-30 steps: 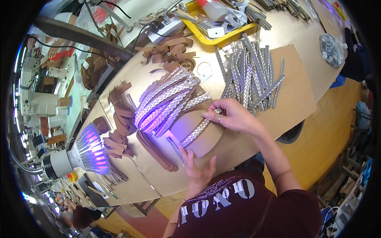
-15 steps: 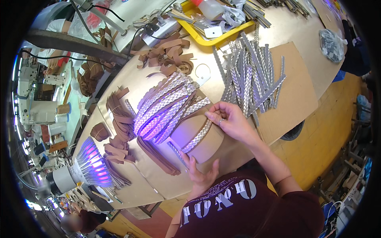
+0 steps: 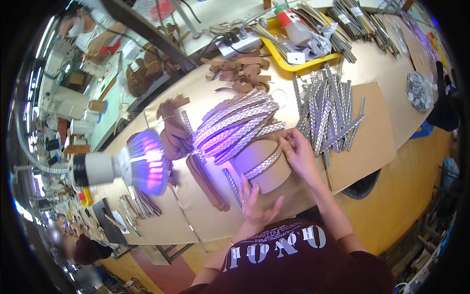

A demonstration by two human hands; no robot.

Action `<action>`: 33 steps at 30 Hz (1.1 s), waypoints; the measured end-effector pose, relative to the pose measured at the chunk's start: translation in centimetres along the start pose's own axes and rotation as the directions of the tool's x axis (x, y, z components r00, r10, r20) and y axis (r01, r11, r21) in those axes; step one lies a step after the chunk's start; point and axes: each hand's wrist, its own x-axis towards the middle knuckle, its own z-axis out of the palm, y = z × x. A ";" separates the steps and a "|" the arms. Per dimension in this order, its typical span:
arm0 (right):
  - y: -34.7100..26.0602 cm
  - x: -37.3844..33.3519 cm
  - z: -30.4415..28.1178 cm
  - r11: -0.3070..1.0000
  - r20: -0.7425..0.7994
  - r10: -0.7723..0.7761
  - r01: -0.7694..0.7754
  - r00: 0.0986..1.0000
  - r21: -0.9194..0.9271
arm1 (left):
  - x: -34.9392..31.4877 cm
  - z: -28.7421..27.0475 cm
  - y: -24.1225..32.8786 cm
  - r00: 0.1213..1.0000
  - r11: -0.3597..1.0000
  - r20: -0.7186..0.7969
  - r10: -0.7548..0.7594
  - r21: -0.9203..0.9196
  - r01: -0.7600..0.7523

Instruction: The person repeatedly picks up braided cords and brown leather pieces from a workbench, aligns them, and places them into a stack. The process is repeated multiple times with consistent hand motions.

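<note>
A silvery braided strap with brown edging [image 3: 267, 164] lies bowed across a tan curved form [image 3: 274, 182] on the table. My right hand [image 3: 297, 154] has thumb and fingers closed on the strap's upper right end. At the lower left end, the fingertips of my left hand [image 3: 255, 206] touch the strap, while its thumb is spread away. Just beyond the form lies a large pile of similar braided straps [image 3: 237, 122]. A short grey braided piece [image 3: 231, 187] rests to the left of my left hand.
A lamp with a ribbed head [image 3: 147, 161] reaches in from the left. Brown strip bundles [image 3: 206, 183] lie beside the pile. Grey braided strips [image 3: 328, 110] lie partly on cardboard [image 3: 364, 147] at right. Behind stand a yellow tray [image 3: 281, 61] and brown scraps [image 3: 240, 71].
The view has shifted, so the table and lamp appear farther right. Both hands remain at the two ends of the strap, with only slight finger movement.
</note>
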 end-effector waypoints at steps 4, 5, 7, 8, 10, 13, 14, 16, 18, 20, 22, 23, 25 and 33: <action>-1.3 -0.6 -1.8 0.945 0.127 0.115 -0.148 0.985 0.290 | 0.0 -1.1 0.2 0.998 0.990 0.034 -0.046 0.135 0.041; -1.9 -1.0 -2.2 0.918 0.116 0.069 -0.109 0.991 0.380 | 0.0 -1.2 0.3 0.998 0.991 0.044 -0.041 0.132 0.035; -3.3 -2.3 -2.8 0.838 0.081 0.007 -0.050 0.997 0.543 | 0.0 -1.4 0.4 0.996 0.991 0.065 -0.067 0.122 0.059; -4.1 -2.9 -3.4 0.829 0.081 -0.069 0.012 0.994 0.559 | -0.1 -1.4 0.5 0.997 0.992 0.062 -0.053 0.121 0.045; -5.8 -3.6 -3.7 0.934 -0.018 -0.137 0.135 0.990 0.332 | 0.1 -1.3 0.6 0.996 0.993 0.061 -0.058 0.107 0.051; -8.3 -3.8 -3.5 0.929 -0.012 -0.304 0.300 0.952 0.216 | 0.4 -2.0 0.8 0.998 0.994 -0.001 -0.064 0.085 0.064; -9.0 -3.7 -3.2 0.921 0.022 -0.337 0.325 0.941 0.216 | 0.6 -2.4 1.0 0.996 0.994 -0.078 -0.033 0.105 0.041; -10.6 -3.1 -2.4 0.905 0.074 -0.386 0.362 0.919 0.224 | 1.4 -3.7 1.5 0.960 0.988 -0.276 0.050 0.151 -0.008; -12.2 -1.7 -1.5 0.901 0.072 -0.408 0.388 0.910 0.196 | 3.1 -4.6 2.1 0.964 0.946 -0.240 0.112 0.321 -0.030; -13.4 0.1 -0.1 0.898 0.056 -0.418 0.403 0.907 0.177 | 6.0 -4.8 1.8 0.983 0.921 -0.163 0.086 0.390 -0.016; -14.2 2.2 0.9 0.886 0.036 -0.440 0.427 0.897 0.178 | 9.5 -4.4 0.8 0.995 0.944 -0.096 -0.004 0.328 0.036; -14.3 2.9 1.1 0.891 0.007 -0.448 0.446 0.894 0.090 | 11.0 -4.1 0.3 0.996 0.959 -0.072 -0.044 0.275 0.062; -14.0 3.7 1.4 0.898 -0.057 -0.439 0.436 0.897 -0.058 | 12.8 -3.6 -0.5 0.993 0.978 -0.005 -0.120 0.172 0.119; -12.7 1.4 1.6 0.537 -0.223 -0.834 0.649 0.505 -0.539 | 11.2 -3.9 -3.3 0.989 0.979 -0.145 -0.037 0.194 0.065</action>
